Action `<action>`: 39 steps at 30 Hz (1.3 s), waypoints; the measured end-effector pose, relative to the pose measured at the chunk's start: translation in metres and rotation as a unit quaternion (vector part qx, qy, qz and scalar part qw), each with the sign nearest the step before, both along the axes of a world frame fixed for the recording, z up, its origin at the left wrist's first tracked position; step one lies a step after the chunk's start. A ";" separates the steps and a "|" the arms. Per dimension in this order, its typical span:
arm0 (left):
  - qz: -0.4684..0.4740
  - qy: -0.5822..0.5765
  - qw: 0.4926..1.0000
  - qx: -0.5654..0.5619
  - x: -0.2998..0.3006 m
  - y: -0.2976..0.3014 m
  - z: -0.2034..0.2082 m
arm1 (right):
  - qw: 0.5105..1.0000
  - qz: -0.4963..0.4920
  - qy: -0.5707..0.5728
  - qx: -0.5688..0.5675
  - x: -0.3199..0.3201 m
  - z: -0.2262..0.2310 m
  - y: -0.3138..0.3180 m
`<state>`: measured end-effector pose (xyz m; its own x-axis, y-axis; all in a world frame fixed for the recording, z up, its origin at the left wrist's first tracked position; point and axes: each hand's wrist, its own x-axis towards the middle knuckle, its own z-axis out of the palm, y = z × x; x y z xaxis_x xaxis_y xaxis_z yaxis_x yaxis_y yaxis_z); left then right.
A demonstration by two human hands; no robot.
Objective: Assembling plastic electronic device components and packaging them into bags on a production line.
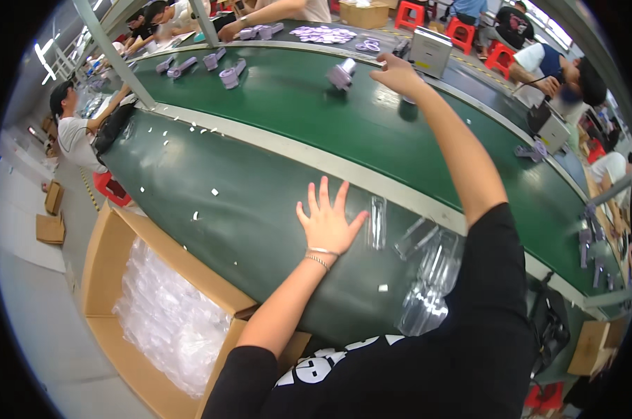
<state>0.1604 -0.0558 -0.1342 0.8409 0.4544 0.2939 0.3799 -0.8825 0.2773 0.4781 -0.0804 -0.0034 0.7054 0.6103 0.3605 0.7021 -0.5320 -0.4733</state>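
Observation:
My left hand (326,222) lies spread and palm down on the dark green work table (253,230), holding nothing. Close to its thumb is a clear plastic tube-like case (376,223). More clear plastic cases (431,286) lie to the right, partly hidden by my right sleeve. My right arm reaches out over the green conveyor belt (288,105), and my right hand (398,74) has its fingers apart and slightly bent. Just left of the fingertips, a lilac and silver device (342,74) sits tilted and slightly blurred, apart from the hand. A dark round item below my right wrist is mostly hidden.
An open cardboard box (260,304) full of clear plastic pieces (169,314) stands at the near left. Several lilac devices (233,73) lie along the belt. A metal rail (295,153) divides table from belt. A grey box-shaped machine (430,52) and co-workers line the far side.

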 end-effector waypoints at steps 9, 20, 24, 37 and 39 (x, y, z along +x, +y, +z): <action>0.080 -0.033 0.983 -0.165 0.029 0.014 0.010 | 0.917 0.312 0.199 -0.152 -0.304 0.036 -0.177; 0.020 -0.061 0.995 0.073 0.208 0.135 0.031 | 0.977 0.006 0.211 -0.003 -0.462 -0.118 -0.309; -0.049 -0.125 0.981 0.137 0.264 0.168 0.026 | 0.965 0.001 0.184 -0.188 -0.472 -0.147 -0.324; -0.137 0.069 0.988 -0.029 0.335 0.249 0.042 | 0.473 -0.508 0.683 0.229 -0.546 -0.217 -0.354; -0.144 -0.028 0.929 -0.341 0.343 0.258 0.041 | 0.505 -0.491 0.672 0.229 -0.540 -0.218 -0.349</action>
